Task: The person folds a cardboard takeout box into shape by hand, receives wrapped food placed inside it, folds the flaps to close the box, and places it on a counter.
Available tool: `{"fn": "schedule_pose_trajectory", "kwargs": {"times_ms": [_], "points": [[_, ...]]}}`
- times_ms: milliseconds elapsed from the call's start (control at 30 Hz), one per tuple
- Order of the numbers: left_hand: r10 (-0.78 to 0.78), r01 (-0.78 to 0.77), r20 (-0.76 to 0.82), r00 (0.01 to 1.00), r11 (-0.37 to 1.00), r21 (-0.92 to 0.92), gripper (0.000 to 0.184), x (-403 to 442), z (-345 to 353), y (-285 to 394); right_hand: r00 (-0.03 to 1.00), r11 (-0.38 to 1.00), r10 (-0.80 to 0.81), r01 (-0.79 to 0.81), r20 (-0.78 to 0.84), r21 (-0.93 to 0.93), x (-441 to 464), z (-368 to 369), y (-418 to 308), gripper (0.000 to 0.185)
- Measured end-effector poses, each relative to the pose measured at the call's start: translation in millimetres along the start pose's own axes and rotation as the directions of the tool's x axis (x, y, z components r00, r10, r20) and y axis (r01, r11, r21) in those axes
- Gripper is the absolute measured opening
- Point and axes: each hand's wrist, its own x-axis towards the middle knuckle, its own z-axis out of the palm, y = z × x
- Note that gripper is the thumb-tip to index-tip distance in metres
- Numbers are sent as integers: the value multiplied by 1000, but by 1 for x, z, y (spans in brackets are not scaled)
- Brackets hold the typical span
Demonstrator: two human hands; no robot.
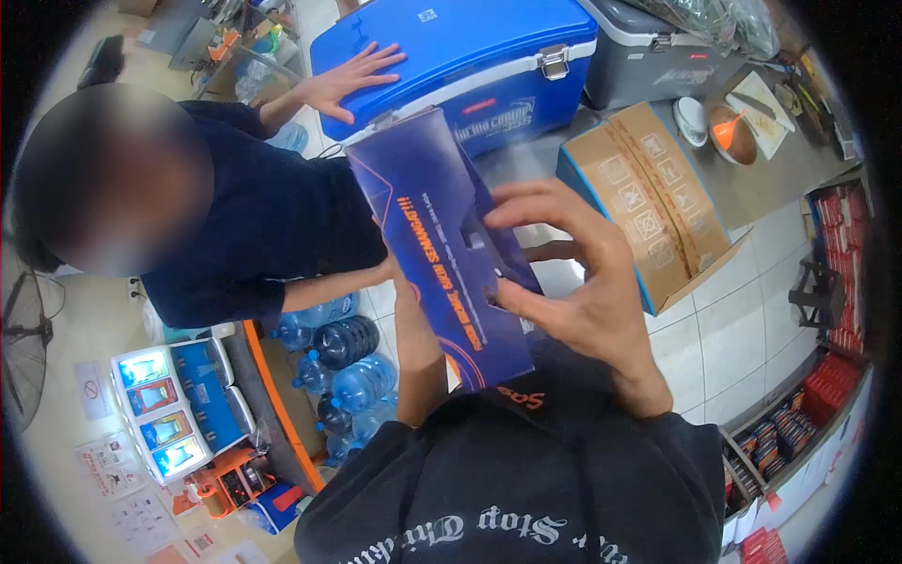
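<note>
A purple box (437, 249) with orange lettering is held up in front of my chest, tilted. My right hand (573, 273) grips its right side, the thumb at a cutout in the panel and the index finger on the edge higher up. My left forearm (420, 362) rises behind the box's lower left side; the box hides the fingers of that hand. Another person's forearm (329, 289) reaches toward the box from the left, its hand hidden too.
The co-worker's other hand (357, 80) lies on a blue cooler (451, 47). A cardboard box (653, 197), a grey cooler (648, 70) and a bowl (736, 141) stand at the back right. Water bottles (362, 381) are at lower left, shelves (789, 442) at lower right.
</note>
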Motion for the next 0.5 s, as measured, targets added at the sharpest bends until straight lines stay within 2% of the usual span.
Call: {"fn": "schedule_pose_trajectory", "kwargs": {"times_ms": [67,100,133,200,500], "points": [[0,0,6,1000,1000,11,72,-7,3,2,998,998,61,-61,-32,-14,-1,0,-4,39],[-1,1,7,1000,1000,23,72,-10,4,2,999,996,25,-29,-38,-87,-3,-1,-4,40],[-1,1,7,1000,1000,28,72,-13,4,2,998,996,37,-41,-48,-78,-4,-2,-5,40],[-3,2,12,1000,999,40,72,-19,4,0,1000,992,26,-28,-14,-121,-6,-6,-6,40],[24,-34,70,997,989,145,72,-36,0,12,984,939,179,-173,-7,-296,-21,-7,5,35]]}}
